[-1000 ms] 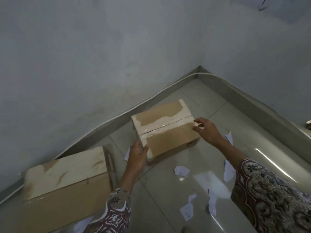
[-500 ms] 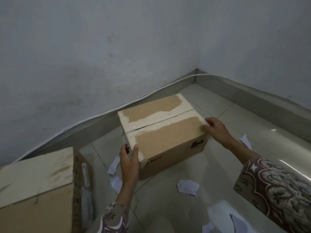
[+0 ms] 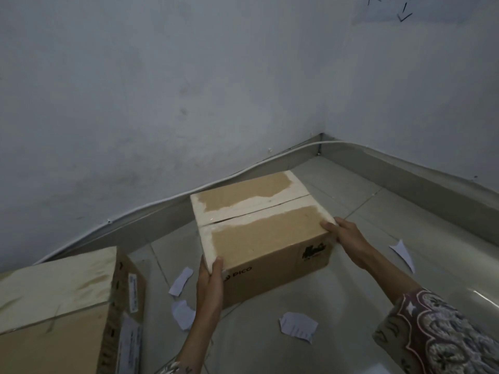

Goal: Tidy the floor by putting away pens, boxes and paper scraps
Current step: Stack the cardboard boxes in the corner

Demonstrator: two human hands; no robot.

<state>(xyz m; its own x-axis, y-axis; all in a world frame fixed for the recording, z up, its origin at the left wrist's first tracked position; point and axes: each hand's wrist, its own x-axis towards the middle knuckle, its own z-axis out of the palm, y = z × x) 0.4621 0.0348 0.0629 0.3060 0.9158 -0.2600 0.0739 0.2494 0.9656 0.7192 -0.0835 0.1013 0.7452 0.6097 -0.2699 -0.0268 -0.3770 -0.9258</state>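
- Nearest, at the lower right edge, a patterned sleeve (image 3: 445, 338) covers the right forearm; a strip of the same fabric shows at the bottom centre on the left arm.
- At the lower left stands a large cardboard box (image 3: 54, 306), closed, its top patchy where tape has been torn off; white labels run down its right side.
- On the tiled floor (image 3: 351, 279) lie torn paper scraps; one (image 3: 297, 325) sits in front of the smaller box, two more (image 3: 181, 280) lie between the two boxes just left of the left forearm, and another (image 3: 402, 253) lies well to the right of the right wrist.
- The left hand (image 3: 209, 282) has its grip closed on the near left corner of the smaller cardboard box (image 3: 266, 238); the thumb lies over the top edge and the fingers wrap the left side.
- The right hand (image 3: 348, 233) has its grip closed on the box's near right top corner, thumb on the top edge, fingers down the right side.
- The smaller box is between both hands, near the room corner; whether its base touches the floor I cannot tell; its flaps are closed, the top shows pale torn strips, and the front bears a printed "PICO" mark.
- Behind it a grey skirting (image 3: 405, 174) with a white cable (image 3: 162, 202) along it meets the pale walls (image 3: 189, 90).
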